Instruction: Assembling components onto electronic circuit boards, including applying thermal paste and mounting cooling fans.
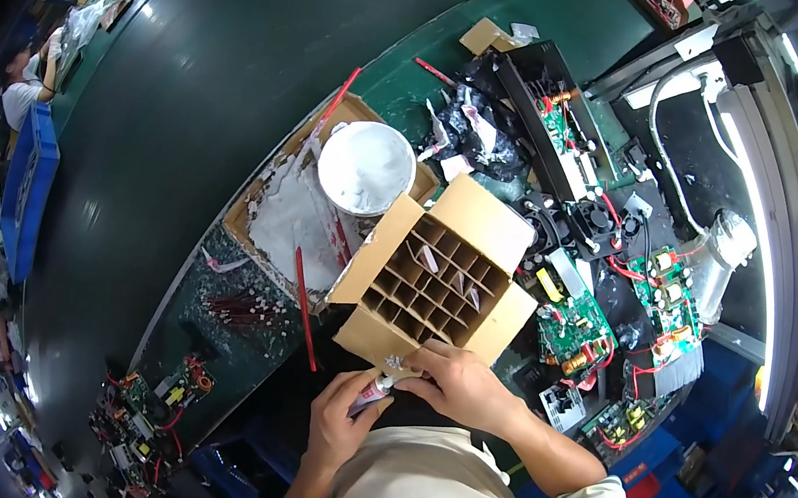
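Observation:
A small pale tube (pixel 367 396) with dark markings and a white tip is wrapped in the fingers of my left hand (pixel 338 420), just in front of my body. My right hand (pixel 454 382) is close beside it, its thumb by the tube's white tip and its fingers curled at the near flap of a carton. Whatever those fingers pinch is too small to make out. The open carton (pixel 497 330) has cardboard dividers making a grid of cells. A few slim pale pieces (pixel 429 258) stand in some cells; most others look dark inside.
Left of the carton, a white tub (pixel 367 166) of white paste sits over a shallow box of paste (pixel 286 229). Red sticks (pixel 305 307) lean there. Circuit boards (pixel 575 328) and fans crowd the right side; another board cluster (pixel 151 408) lies lower left. A person (pixel 22 89) works far left.

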Tool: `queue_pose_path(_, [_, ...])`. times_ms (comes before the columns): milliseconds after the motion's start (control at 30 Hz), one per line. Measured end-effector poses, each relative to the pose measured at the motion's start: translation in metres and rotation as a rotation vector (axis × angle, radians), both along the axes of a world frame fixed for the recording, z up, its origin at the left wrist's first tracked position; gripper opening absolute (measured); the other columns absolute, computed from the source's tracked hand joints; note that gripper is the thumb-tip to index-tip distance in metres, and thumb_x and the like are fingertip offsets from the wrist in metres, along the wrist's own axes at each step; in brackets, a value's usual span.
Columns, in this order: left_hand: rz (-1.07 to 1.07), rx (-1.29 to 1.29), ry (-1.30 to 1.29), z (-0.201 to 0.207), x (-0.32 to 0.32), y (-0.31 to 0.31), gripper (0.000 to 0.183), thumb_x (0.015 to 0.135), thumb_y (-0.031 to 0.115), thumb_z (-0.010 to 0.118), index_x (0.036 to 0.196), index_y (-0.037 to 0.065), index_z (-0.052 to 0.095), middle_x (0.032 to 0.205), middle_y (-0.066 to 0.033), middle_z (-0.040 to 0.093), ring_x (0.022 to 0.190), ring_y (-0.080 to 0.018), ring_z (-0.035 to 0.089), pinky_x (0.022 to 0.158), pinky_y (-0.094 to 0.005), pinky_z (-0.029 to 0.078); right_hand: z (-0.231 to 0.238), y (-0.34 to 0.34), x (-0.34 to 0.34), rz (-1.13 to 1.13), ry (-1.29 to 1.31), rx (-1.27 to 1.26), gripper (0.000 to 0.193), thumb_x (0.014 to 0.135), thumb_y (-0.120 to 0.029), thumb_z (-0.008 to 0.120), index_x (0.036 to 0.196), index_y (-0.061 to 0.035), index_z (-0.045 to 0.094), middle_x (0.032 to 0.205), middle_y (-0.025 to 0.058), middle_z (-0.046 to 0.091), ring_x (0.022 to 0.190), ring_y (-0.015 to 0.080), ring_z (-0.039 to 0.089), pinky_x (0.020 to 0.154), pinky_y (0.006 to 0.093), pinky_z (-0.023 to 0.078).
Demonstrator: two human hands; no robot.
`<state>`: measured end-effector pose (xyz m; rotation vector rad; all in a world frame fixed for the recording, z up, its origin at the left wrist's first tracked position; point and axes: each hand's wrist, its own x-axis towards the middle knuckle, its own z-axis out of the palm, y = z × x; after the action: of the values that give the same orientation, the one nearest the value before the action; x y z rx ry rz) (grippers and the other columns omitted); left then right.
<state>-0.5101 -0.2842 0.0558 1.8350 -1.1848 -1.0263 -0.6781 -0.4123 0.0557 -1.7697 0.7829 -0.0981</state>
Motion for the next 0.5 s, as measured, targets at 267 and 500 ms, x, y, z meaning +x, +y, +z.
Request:
queue_pose_path(267, [-0.070,0.009,-0.040,-0.002,0.010,-0.019,0.043,0.073,-0.005,0.077,0.114,-0.002,0.064,0.100,-0.0168,0.066,0.087,-0.0304,0.065,0.076,-0.0356,0.053,-0.011,-0.007,0.006,0.061,0.111,-0.059,0.031,0.088,-0.026,0.067,0.105,-0.0002,0.060,0.092,0.0172,0.061,0.090,0.0382,0.062,0.075,0.0464,0.052])
queue_pose_path(500, [-0.112,0.046,-0.071,0.003,0.012,-0.026,0.042,0.073,-0.006,0.075,0.113,-0.003,0.063,0.100,-0.0178,0.065,0.087,-0.0344,0.064,0.076,-0.0386,0.052,-0.010,-0.008,0.007,0.006,0.090,-0.100,0.027,0.086,-0.024,0.068,0.098,-0.0002,0.063,0.092,0.0151,0.061,0.088,0.0357,0.064,0.075,0.0440,0.053])
